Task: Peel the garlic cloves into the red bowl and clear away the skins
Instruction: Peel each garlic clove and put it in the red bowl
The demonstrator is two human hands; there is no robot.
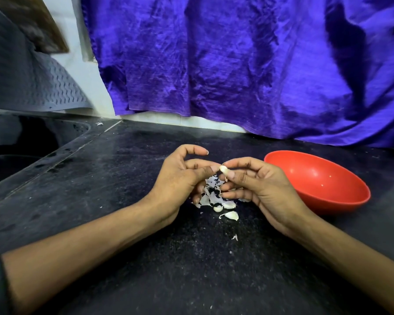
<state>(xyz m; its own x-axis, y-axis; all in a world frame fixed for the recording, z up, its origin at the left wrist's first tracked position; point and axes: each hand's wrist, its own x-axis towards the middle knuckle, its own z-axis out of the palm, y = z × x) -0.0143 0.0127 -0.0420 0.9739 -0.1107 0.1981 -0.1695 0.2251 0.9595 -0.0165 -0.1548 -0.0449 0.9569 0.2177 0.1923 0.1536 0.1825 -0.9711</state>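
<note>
Both forearms are being rested on the worktop while a garlic clove, lying left of the red bowl, is being pinched lengthwise by the right hand and picked at by the left hand.

Beneath both hands lies a black speckled stone counter, polished but dulled by pale dust and scuffs. Just right of the right hand sits a round red plastic bowl, smooth with a soft sheen inside. Under the fingers of the left hand is a heap of thin, papery white garlic skins, dry and crinkled; the pale clove pinched between the two hands looks smooth and slightly glossy. Beyond the hands hangs a creased purple woven cloth with a silky shimmer. Far left of the left hand hangs a grey ribbed rubbery mat, matt.
</note>
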